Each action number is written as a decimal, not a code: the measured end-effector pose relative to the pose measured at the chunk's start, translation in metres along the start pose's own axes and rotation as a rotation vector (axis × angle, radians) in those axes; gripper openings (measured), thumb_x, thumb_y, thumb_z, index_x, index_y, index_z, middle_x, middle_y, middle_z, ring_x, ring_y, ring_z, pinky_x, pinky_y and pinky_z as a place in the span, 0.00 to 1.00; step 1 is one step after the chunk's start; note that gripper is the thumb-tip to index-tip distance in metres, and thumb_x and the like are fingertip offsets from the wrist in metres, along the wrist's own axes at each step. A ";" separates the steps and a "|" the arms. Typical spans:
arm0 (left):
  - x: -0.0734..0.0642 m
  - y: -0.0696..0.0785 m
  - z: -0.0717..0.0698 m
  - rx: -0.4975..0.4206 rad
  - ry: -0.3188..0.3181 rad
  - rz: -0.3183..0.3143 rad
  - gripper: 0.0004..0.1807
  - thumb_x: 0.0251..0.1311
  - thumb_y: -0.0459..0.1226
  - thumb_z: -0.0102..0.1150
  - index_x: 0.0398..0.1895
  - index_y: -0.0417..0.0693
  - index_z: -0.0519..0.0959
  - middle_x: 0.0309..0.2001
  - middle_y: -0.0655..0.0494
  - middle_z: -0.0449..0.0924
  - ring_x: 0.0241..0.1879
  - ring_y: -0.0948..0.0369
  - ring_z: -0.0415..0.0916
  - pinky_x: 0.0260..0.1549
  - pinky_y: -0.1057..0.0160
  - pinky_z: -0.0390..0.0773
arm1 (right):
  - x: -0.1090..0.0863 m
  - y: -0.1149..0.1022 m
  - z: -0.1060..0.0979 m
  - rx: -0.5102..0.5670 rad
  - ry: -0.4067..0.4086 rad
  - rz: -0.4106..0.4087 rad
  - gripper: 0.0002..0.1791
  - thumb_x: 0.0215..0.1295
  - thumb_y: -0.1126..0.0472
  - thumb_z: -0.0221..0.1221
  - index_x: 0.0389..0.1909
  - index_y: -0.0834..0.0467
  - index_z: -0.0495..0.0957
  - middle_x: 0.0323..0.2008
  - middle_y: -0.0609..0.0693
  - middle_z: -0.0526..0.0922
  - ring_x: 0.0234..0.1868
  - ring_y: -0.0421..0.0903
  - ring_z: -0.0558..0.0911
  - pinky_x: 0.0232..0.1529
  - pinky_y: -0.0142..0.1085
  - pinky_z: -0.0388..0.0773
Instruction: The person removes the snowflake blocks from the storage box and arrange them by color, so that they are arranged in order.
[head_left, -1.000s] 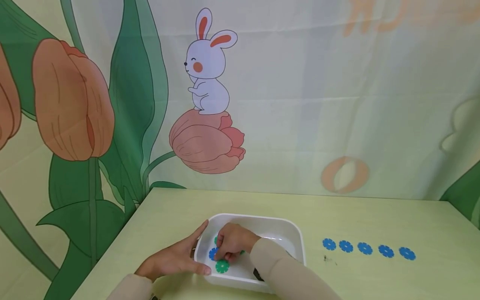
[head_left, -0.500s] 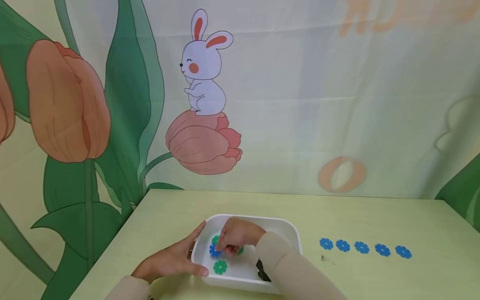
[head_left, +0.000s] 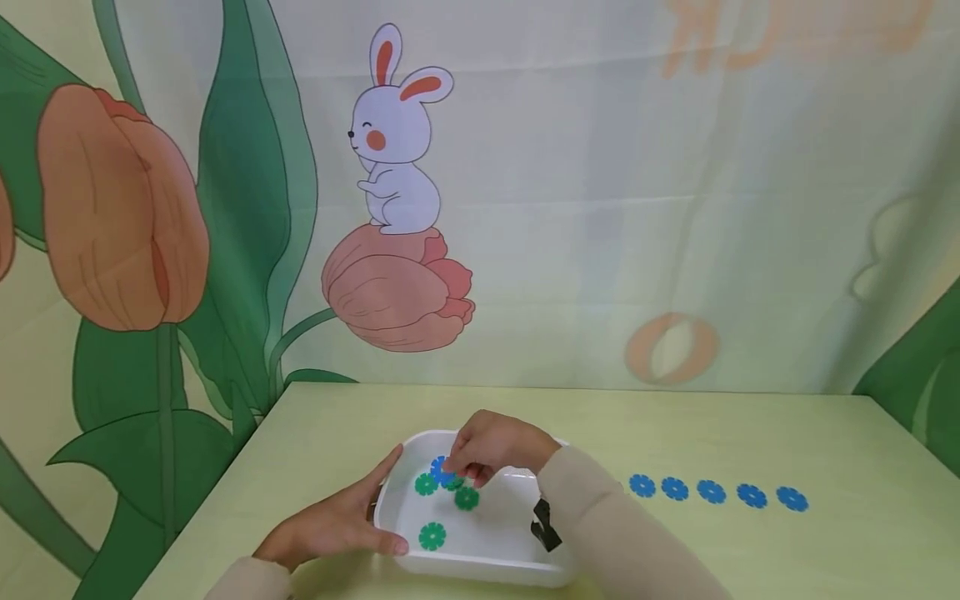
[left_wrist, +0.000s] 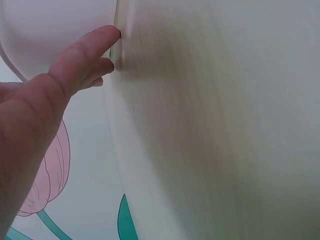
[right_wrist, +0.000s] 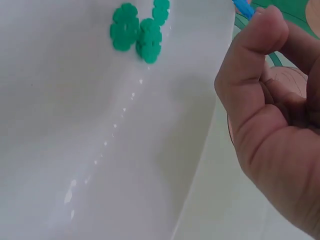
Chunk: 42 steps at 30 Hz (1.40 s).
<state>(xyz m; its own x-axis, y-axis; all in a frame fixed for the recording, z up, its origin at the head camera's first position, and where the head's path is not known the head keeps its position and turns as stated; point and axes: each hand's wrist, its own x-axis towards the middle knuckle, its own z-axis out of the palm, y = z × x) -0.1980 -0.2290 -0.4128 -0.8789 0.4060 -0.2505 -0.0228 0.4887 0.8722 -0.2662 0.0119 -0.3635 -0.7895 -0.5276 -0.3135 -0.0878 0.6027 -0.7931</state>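
My right hand [head_left: 513, 443] pinches a blue notched plastic disc [head_left: 439, 470] between thumb and fingertips, above the far left part of a white tray [head_left: 480, 572]. In the right wrist view, only an edge of that blue disc [right_wrist: 243, 7] shows past the fingertips. Several green notched discs [head_left: 432, 536] lie on the tray floor, one partly hidden by the right hand. My left hand [head_left: 330, 523] rests against the tray's left side, its thumb on the near corner and its fairly straight fingers [left_wrist: 82, 55] along the outer wall.
A row of several blue discs [head_left: 712, 492] lies on the pale table [head_left: 750, 567], right of the tray. Inside the tray a black object [head_left: 546, 527] is partly covered by the right sleeve. Behind the table hangs a printed cloth [head_left: 555, 208].
My right hand has lifted the blue disc from among the green ones and moved it up toward the tray's far side. The left hand stays at the tray. The head view has shifted slightly.
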 end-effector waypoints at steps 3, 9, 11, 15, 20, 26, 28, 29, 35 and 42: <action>0.000 0.000 0.000 0.001 0.010 -0.016 0.64 0.56 0.42 0.74 0.81 0.51 0.33 0.76 0.38 0.49 0.65 0.45 0.62 0.65 0.38 0.61 | -0.006 0.001 -0.008 -0.005 0.010 -0.010 0.12 0.64 0.59 0.67 0.33 0.66 0.83 0.22 0.51 0.77 0.22 0.44 0.74 0.30 0.31 0.80; 0.001 0.000 0.001 -0.010 0.013 -0.022 0.64 0.56 0.42 0.74 0.81 0.52 0.33 0.76 0.38 0.49 0.66 0.44 0.61 0.65 0.37 0.61 | -0.019 0.004 -0.024 -0.001 0.016 -0.035 0.11 0.66 0.59 0.66 0.32 0.65 0.82 0.23 0.50 0.77 0.22 0.43 0.74 0.30 0.31 0.80; 0.002 0.000 0.001 -0.010 0.014 -0.028 0.64 0.55 0.42 0.75 0.81 0.52 0.33 0.76 0.39 0.49 0.66 0.44 0.61 0.65 0.37 0.60 | -0.023 0.005 -0.030 0.002 0.019 -0.044 0.11 0.66 0.59 0.66 0.32 0.65 0.82 0.23 0.50 0.77 0.23 0.43 0.74 0.30 0.31 0.80; 0.002 -0.001 0.000 -0.003 0.013 -0.027 0.65 0.54 0.43 0.75 0.81 0.53 0.33 0.76 0.39 0.49 0.65 0.45 0.60 0.66 0.37 0.58 | -0.032 0.009 -0.041 0.013 0.037 -0.045 0.11 0.66 0.59 0.66 0.32 0.65 0.82 0.23 0.50 0.77 0.23 0.43 0.75 0.31 0.32 0.81; 0.000 -0.001 0.000 -0.003 -0.001 0.000 0.66 0.53 0.43 0.76 0.81 0.52 0.32 0.75 0.38 0.49 0.65 0.46 0.60 0.67 0.38 0.57 | -0.042 0.012 -0.051 0.022 0.054 -0.037 0.11 0.66 0.60 0.65 0.33 0.66 0.82 0.23 0.50 0.76 0.23 0.43 0.75 0.31 0.32 0.80; 0.000 -0.001 0.000 -0.005 -0.016 0.017 0.67 0.54 0.43 0.76 0.81 0.51 0.31 0.75 0.38 0.50 0.65 0.46 0.61 0.67 0.39 0.57 | -0.052 0.020 -0.063 0.035 0.076 -0.025 0.10 0.66 0.60 0.65 0.31 0.63 0.81 0.24 0.51 0.77 0.24 0.44 0.75 0.31 0.33 0.80; 0.000 0.000 0.000 -0.006 -0.015 0.014 0.67 0.54 0.43 0.76 0.81 0.51 0.31 0.75 0.38 0.49 0.65 0.46 0.61 0.67 0.38 0.57 | -0.056 0.024 -0.067 0.046 0.080 -0.025 0.09 0.66 0.61 0.64 0.31 0.63 0.81 0.24 0.51 0.77 0.24 0.44 0.75 0.32 0.33 0.80; 0.000 0.000 0.000 -0.005 -0.013 0.012 0.67 0.54 0.43 0.76 0.81 0.51 0.31 0.75 0.38 0.50 0.65 0.46 0.61 0.67 0.38 0.57 | -0.058 0.026 -0.070 0.051 0.081 -0.027 0.10 0.66 0.61 0.64 0.31 0.64 0.81 0.25 0.51 0.77 0.24 0.44 0.75 0.32 0.33 0.80; 0.000 0.002 0.001 -0.005 -0.006 -0.005 0.66 0.54 0.43 0.75 0.81 0.52 0.32 0.76 0.38 0.48 0.66 0.45 0.60 0.67 0.38 0.57 | -0.070 0.036 -0.085 0.079 0.078 -0.071 0.11 0.68 0.60 0.62 0.30 0.65 0.79 0.25 0.51 0.75 0.25 0.44 0.74 0.33 0.33 0.79; -0.001 0.002 0.002 -0.003 -0.001 -0.008 0.66 0.54 0.42 0.76 0.81 0.51 0.32 0.75 0.37 0.49 0.65 0.45 0.60 0.67 0.38 0.57 | -0.082 0.048 -0.099 0.083 0.086 -0.096 0.12 0.69 0.60 0.61 0.29 0.63 0.78 0.25 0.51 0.74 0.25 0.44 0.73 0.34 0.35 0.79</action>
<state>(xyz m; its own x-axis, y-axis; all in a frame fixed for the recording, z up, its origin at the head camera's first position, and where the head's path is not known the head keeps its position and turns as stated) -0.1966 -0.2269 -0.4113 -0.8783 0.4025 -0.2580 -0.0316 0.4896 0.8714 -0.2663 0.1437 -0.3243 -0.8291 -0.5253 -0.1913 -0.1177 0.4986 -0.8588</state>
